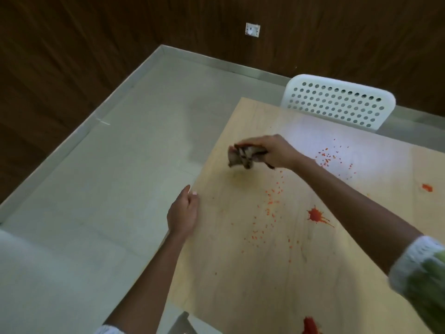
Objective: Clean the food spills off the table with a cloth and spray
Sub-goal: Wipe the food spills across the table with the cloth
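The left hand (184, 213) rests at the table's (240, 273) left edge, fingers loosely bent, thumb up, holding nothing. Up and to its right, the right hand (272, 151) grips a bunched grey cloth (243, 157), fingers curled over it; a dull shadow lies on the wood under the cloth, and whether the cloth touches the wood I cannot tell. Between the two hands and below the right forearm, small orange crumbs (265, 213) are scattered on the pale wood. Just under that forearm sits a red splat (315, 215). Right of the right hand lies another patch of orange specks (330, 157), and farther right a small red blob (427, 188). A bigger red smear (310, 325) shows at the bottom edge. Beyond the right hand stands a white chair (337, 100) with holes in its back.
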